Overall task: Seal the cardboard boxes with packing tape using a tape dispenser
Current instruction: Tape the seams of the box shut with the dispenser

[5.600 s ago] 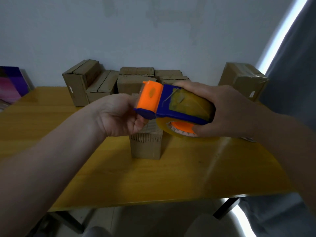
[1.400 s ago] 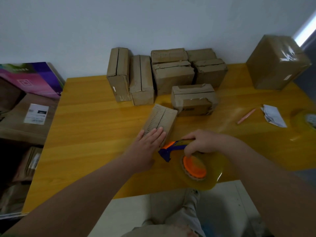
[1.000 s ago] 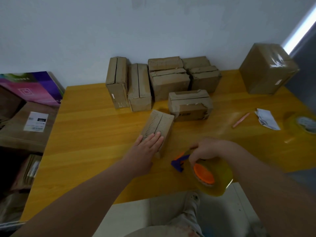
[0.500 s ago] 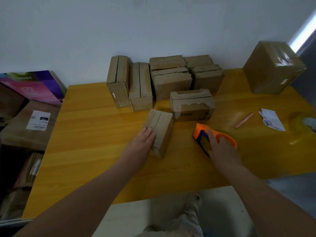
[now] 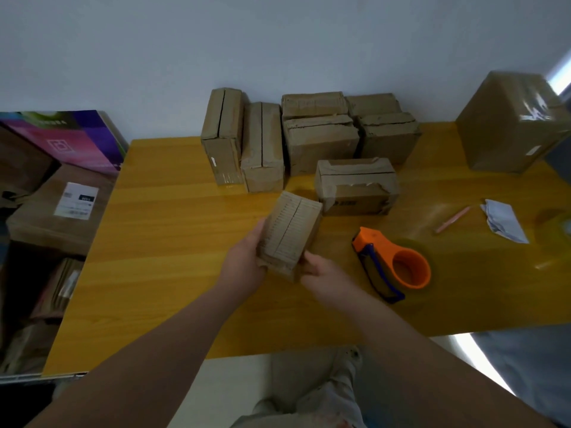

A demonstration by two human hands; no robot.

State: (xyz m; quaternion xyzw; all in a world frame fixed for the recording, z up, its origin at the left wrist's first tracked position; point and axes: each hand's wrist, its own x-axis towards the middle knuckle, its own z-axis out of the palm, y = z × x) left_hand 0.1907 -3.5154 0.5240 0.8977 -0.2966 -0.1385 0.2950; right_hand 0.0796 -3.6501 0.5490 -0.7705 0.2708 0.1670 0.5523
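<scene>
Gripping the small cardboard box (image 5: 292, 230) with the left hand (image 5: 244, 267), fingers (image 5: 261, 233) curled round its left wall, tilting it over the middle of the table (image 5: 173, 242). Touching its near right corner with the right hand (image 5: 321, 273), blur hiding whether those fingers are clamping or merely resting. Probably handling as light and stiff at the edges, yet denting easily along the top seam. Likely gripping best across the two long side walls, keeping the seam bare for tape. Lying untouched just to the right: the tape dispenser (image 5: 392, 261).
</scene>
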